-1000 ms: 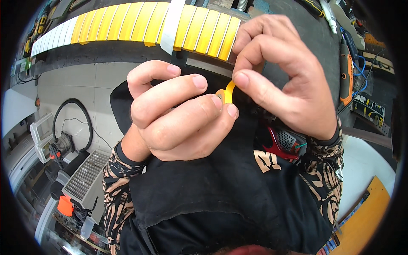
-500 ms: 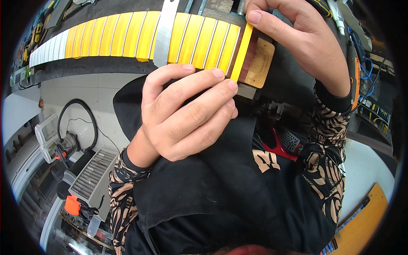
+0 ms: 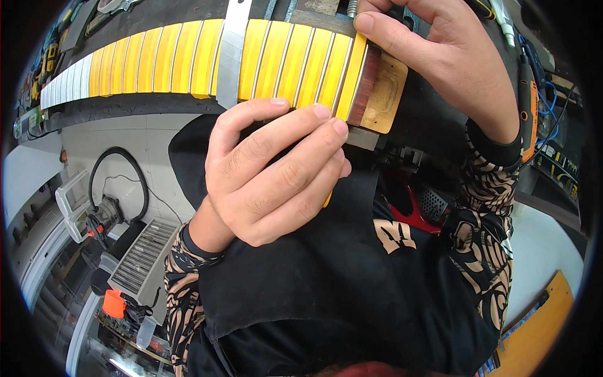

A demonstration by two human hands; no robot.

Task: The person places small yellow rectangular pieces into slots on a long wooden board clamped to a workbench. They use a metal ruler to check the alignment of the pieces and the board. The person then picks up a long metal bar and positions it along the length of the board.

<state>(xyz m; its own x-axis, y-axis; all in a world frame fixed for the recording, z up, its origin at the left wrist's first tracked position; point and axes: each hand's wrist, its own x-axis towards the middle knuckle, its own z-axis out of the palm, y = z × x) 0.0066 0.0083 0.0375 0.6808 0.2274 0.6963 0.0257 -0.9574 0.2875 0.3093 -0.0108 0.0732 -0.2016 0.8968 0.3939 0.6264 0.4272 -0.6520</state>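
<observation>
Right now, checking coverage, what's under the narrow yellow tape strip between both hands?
Reddish-brown wood shows just right of the narrow yellow tape strip; the surface directly beneath is covered. The left hand hides the tape's lower stretch.

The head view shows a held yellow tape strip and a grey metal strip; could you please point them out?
Yellow tape strip (image 3: pixel 352 78): head view, its midsection.
Grey metal strip (image 3: pixel 232 56): head view, its flat middle.
</observation>
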